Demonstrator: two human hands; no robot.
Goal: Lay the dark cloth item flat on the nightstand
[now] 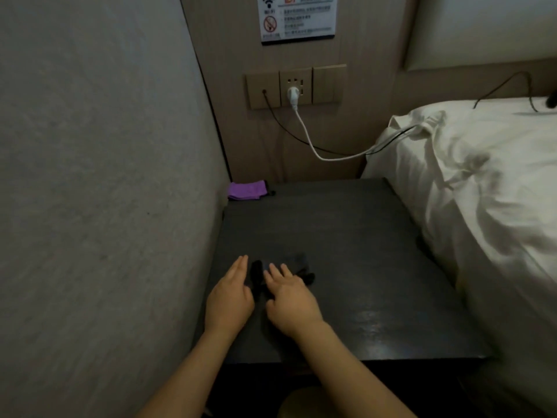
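A dark bedside table [361, 236] fills the middle of the view. Black fabric, likely socks [256, 276], lies on its near left part, hard to make out against the dark top. My left hand [230, 300] lies flat with straight fingers just left of the fabric. My right hand [291, 300] rests palm down on the fabric, fingers straight and slightly spread. A greyish piece and a black tip [304, 270] stick out beyond my right fingers.
A folded purple cloth [247, 190] sits at the table's far left corner. A wall runs along the left. A bed with white sheets [482, 191] borders the right. A white plug [292, 93] and cables hang from the wall sockets behind.
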